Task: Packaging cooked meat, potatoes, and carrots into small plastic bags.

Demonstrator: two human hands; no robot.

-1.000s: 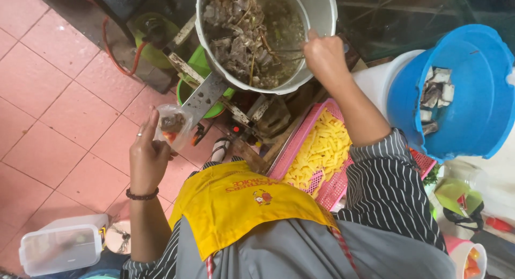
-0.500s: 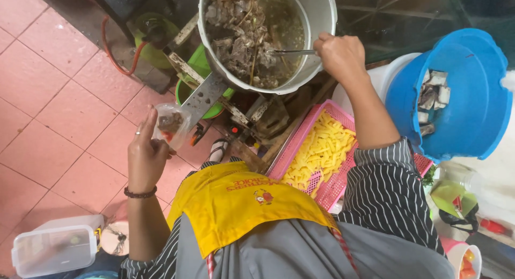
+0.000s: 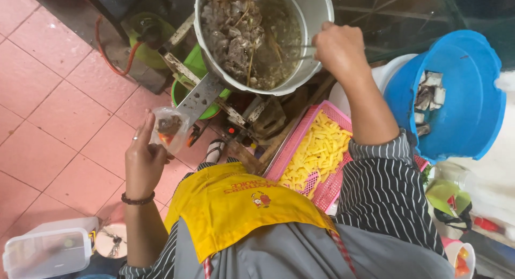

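Steel pot (image 3: pixel 316 11) rim beside right hand (image 3: pixel 339 47) clenched on ladle handle (image 3: pixel 300 46); left hand (image 3: pixel 144 160) gripping clear bag (image 3: pixel 169 129) over open tiles (image 3: pixel 59 113).

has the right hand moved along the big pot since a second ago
Yes. The right hand has slid from over the big pot's contents outward to its right rim, holding a utensil.

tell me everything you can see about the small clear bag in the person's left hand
The small clear bag looks like thin, crinkled plastic, transparent with glare on it. Its mouth is open and faces up. Inside sit a few dark and reddish-orange bits; what they are cannot be told. The left hand holds it from the side, fingers raised along its edge, above the pink tiled floor. It hangs beside the metal stand under the big pot, apart from both.
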